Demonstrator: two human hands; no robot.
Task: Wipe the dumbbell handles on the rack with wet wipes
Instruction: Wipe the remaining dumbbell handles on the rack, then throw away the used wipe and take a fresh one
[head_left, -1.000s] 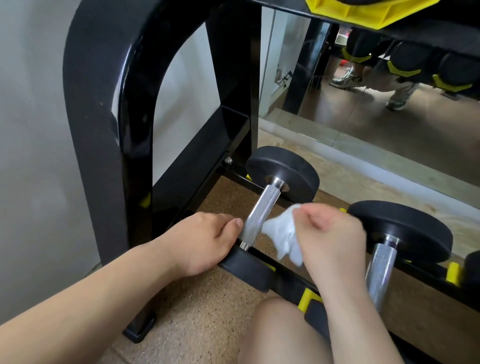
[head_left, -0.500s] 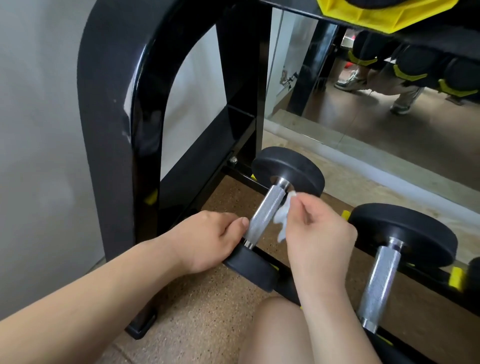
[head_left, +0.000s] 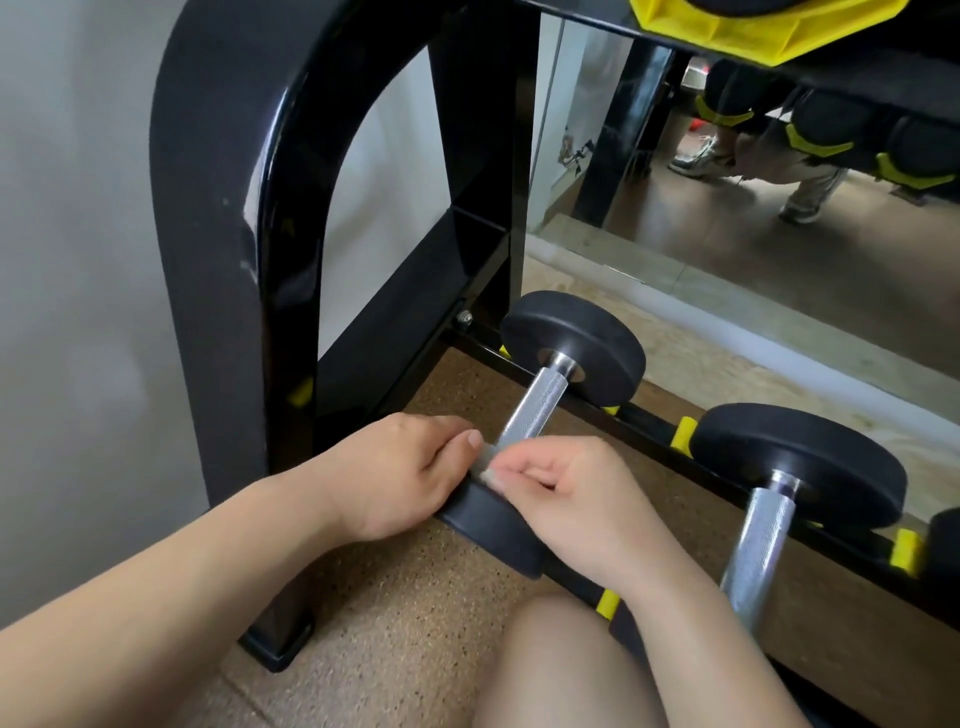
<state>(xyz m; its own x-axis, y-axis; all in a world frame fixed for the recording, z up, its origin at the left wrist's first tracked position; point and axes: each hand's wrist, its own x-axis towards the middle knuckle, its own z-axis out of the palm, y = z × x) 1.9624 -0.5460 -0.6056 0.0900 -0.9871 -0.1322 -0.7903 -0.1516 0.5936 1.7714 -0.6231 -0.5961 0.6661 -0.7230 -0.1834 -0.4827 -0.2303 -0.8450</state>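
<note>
Head view: the left hand (head_left: 400, 478) curls over the near end of the first dumbbell (head_left: 576, 348), probably to stop it rolling on the rack (head_left: 218, 260). The right hand (head_left: 571, 499) is closed at the near end of that dumbbell's handle (head_left: 532, 413), pinching the wet wipe (head_left: 483, 466) against the knurled steel (only a pale sliver shows). Right of that handle, a second dumbbell (head_left: 758, 540) looks next in line.

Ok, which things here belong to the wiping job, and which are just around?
Job: first dumbbell handle, gripped by right hand; left hand holding its near weight; second dumbbell handle; rack. Wipe hidden.
Around: mirror, yellow tray, cork floor.
</note>
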